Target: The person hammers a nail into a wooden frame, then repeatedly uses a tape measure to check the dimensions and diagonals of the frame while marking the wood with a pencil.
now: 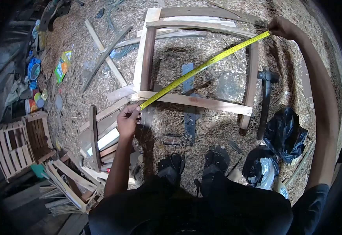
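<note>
Both hands keep a grip on a yellow tape measure (204, 65) pulled taut on a diagonal across a wooden frame (196, 101) lying on the sawdust-covered floor (226, 82). At the near corner, the left hand (128, 117) pinches the tape's lower end with fingers closed, right at the frame's corner joint. At the far corner, the right hand (280, 27) is closed over the tape's upper end, pressing it against the frame's curved top rail. Under the tape, inside the frame, a dark flat metal strip (187, 78) lies on the floor. Just right of the frame, between it and the right arm, lies a hammer (266, 94) with its head pointing away. Below the hammer sit two black plastic bags (284, 135). Left of the left hand, loose wooden slats (104, 58) are scattered, with a stack of offcuts (100, 145) beside the left forearm. Further left stands a small slatted wooden chair (20, 143). Two feet in dark sandals (194, 164) stand just beneath the frame's near rail.
</note>
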Tool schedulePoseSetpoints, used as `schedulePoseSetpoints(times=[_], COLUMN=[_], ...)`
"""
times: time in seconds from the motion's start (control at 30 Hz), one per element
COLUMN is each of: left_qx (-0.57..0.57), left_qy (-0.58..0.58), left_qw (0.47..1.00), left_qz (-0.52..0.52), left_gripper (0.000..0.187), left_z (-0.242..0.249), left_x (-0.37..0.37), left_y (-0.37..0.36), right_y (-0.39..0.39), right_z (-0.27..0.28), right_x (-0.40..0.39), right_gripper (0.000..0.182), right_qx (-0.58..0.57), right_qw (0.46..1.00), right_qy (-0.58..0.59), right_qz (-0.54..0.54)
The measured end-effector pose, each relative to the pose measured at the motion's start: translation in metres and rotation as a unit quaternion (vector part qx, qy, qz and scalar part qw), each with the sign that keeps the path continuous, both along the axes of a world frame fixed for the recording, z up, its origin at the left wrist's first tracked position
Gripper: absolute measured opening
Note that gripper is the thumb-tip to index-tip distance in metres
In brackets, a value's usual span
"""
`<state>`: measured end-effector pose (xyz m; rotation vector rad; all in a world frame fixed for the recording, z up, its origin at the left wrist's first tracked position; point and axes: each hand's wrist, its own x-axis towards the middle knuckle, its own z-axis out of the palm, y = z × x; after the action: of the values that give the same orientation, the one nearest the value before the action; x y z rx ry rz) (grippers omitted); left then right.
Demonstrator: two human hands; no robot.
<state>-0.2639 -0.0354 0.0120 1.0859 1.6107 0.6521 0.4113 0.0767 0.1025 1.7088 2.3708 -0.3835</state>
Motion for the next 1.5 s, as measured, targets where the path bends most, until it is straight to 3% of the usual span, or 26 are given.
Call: schedulePoseSetpoints(times=[0.23, 0.37, 0.5, 0.63, 0.7, 0.73, 0.77, 0.87, 1.03, 1.23, 1.33, 1.43, 1.47, 1.5], left_qx=[-0.032, -0.041, -0.04, -0.01, -0.017, -0.021, -0.024, -0.022, -0.053, -0.037, -0.021, -0.016, -0.018, -0.021], left_qy=[-0.042, -0.05, -0.083, -0.115, -0.094, -0.085, -0.072, -0.09, -0.104, -0.108, -0.133, -0.114, -0.12, -0.125], left_qw=[0.998, 0.996, 0.99, 0.988, 0.99, 0.991, 0.991, 0.99, 0.984, 0.983, 0.983, 0.987, 0.986, 0.986], left_qz=[0.045, 0.065, 0.106, 0.106, 0.104, 0.105, 0.109, 0.11, 0.133, 0.14, 0.124, 0.114, 0.111, 0.107], left_gripper=[0.021, 0.022, 0.021, 0.022, 0.025, 0.026, 0.027, 0.029, 0.03, 0.029, 0.027, 0.024, 0.024, 0.024], left_z=[0.004, -0.003, -0.016, -0.026, -0.027, -0.024, -0.02, -0.018, -0.01, -0.017, -0.013, -0.001, 0.005, 0.007], left_x=[-0.005, -0.012, -0.012, -0.009, -0.008, -0.003, -0.004, -0.006, -0.006, -0.004, -0.008, -0.003, 0.001, 0.004], left_y=[-0.004, -0.005, -0.006, -0.008, -0.015, -0.013, -0.012, -0.009, -0.01, -0.01, -0.003, 0.008, 0.011, 0.013], right_y=[-0.011, 0.0, -0.022, -0.001, 0.01, 0.003, 0.002, 0.0, -0.013, -0.003, 0.002, -0.009, -0.018, -0.018], right_z=[0.002, 0.008, 0.047, 0.011, -0.005, 0.005, 0.01, 0.005, 0.009, 0.036, 0.048, 0.038, 0.032, 0.031], right_x=[-0.017, -0.013, -0.048, -0.003, 0.026, 0.008, 0.002, 0.005, -0.01, -0.016, -0.021, -0.006, -0.003, 0.002], right_gripper=[0.013, 0.017, 0.02, 0.02, 0.019, 0.017, 0.014, 0.014, 0.01, 0.007, 0.008, 0.009, 0.011, 0.012], right_qx=[0.084, -0.011, 0.071, 0.002, 0.02, 0.003, 0.018, 0.065, 0.135, 0.035, -0.034, 0.038, 0.11, 0.093], right_qw=[0.994, 0.999, 0.994, 0.995, 1.0, 0.997, 0.999, 0.996, 0.978, 0.986, 0.995, 0.99, 0.975, 0.979], right_qy=[0.063, 0.042, 0.059, 0.075, 0.019, 0.061, 0.016, 0.046, 0.158, 0.118, 0.006, 0.096, 0.157, 0.151], right_qz=[0.004, -0.018, 0.056, -0.069, 0.014, -0.047, -0.024, 0.047, -0.023, -0.11, -0.092, -0.101, -0.109, -0.105])
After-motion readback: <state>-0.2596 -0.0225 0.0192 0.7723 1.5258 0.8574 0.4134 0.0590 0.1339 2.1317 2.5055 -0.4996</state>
